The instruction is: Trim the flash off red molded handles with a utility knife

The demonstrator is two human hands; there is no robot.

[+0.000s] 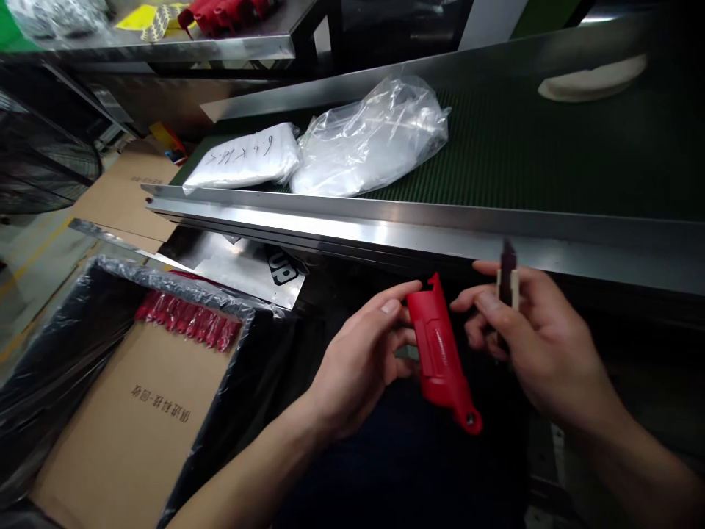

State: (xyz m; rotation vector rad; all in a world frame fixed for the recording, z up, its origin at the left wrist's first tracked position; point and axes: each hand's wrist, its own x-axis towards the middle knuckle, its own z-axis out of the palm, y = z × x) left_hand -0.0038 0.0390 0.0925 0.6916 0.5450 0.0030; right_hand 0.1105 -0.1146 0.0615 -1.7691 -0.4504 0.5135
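Note:
My left hand [366,356] grips a red plastic housing [440,345] by its left edge, between thumb and fingers. The part hangs tilted, its narrow end with a small round hole toward the lower right and a hooked tip at the top. To its right, my right hand [529,330] is closed around a small knife [507,275] with a pale handle and a dark tip pointing up. The knife is apart from the red housing, and the right index fingertip comes close to the housing's upper right side.
Beyond my hands runs a green conveyor belt [496,162] with a metal edge rail [385,224], carrying two plastic-wrapped white packs [374,136]. At lower left stands a plastic-lined box [247,323] with cardboard and several wrapped red parts [187,319]. More red parts [225,15] lie on the far table.

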